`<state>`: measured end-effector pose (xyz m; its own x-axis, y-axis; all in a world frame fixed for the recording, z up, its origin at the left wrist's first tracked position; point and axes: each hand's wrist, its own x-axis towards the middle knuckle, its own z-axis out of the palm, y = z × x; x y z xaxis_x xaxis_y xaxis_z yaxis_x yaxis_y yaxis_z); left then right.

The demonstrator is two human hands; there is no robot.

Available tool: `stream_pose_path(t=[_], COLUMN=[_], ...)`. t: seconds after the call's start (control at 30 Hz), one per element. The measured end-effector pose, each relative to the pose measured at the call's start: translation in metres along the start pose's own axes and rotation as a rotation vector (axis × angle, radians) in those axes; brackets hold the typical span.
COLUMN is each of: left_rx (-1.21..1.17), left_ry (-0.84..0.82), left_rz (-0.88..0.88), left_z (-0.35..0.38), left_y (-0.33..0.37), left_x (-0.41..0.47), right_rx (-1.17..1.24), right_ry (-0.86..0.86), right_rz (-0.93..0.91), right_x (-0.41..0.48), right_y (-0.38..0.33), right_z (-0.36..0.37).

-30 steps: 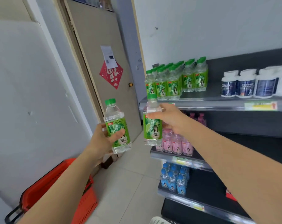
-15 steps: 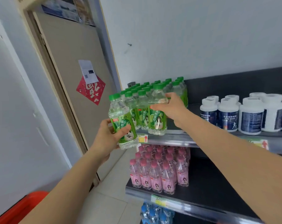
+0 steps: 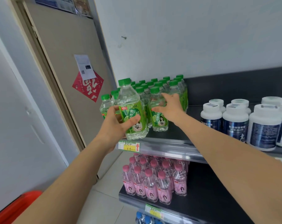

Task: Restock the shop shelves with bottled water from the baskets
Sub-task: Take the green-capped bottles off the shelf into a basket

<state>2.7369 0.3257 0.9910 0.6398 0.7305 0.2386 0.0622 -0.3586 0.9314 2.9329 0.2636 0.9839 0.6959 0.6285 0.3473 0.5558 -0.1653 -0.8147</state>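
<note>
My left hand [image 3: 116, 125] grips a green-capped, green-labelled bottle [image 3: 131, 110] upright, just at the front left edge of the top shelf [image 3: 169, 143]. My right hand [image 3: 170, 107] is spread with straight fingers beside another green bottle [image 3: 158, 113] that stands on the shelf; thumb and fingers sit by its right side without curling round it. Behind these stand several rows of the same green bottles [image 3: 163, 84].
White jars with dark labels [image 3: 235, 123] fill the top shelf's right part. Pink-capped bottles [image 3: 153, 180] stand on the shelf below, blue-capped ones [image 3: 143, 219] lower still. An orange basket [image 3: 24, 199] shows at bottom left. A door with a red paper sign [image 3: 88, 88] is left.
My right hand set its bottle on the top shelf and let go, fingers now spread. My left hand carried its bottle up and right to the shelf's front edge. The view moved closer.
</note>
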Motion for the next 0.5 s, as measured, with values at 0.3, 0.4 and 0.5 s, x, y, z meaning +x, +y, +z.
stream_pose_path(t=[0.3, 0.4, 0.5], left_rx=[-0.026, -0.015, -0.014], left_ry=[-0.009, -0.006, -0.004], left_rz=[0.002, 0.007, 0.015], left_z=[0.008, 0.012, 0.017], left_y=[-0.001, 0.0, 0.001], left_x=[-0.003, -0.006, -0.009], right_rx=[-0.039, -0.032, -0.028], right_ry=[0.075, 0.094, 0.085], right_rz=[0.012, 0.014, 0.008], right_x=[0.006, 0.008, 0.008], right_y=[0.002, 0.003, 0.005], right_z=[0.01, 0.014, 0.013])
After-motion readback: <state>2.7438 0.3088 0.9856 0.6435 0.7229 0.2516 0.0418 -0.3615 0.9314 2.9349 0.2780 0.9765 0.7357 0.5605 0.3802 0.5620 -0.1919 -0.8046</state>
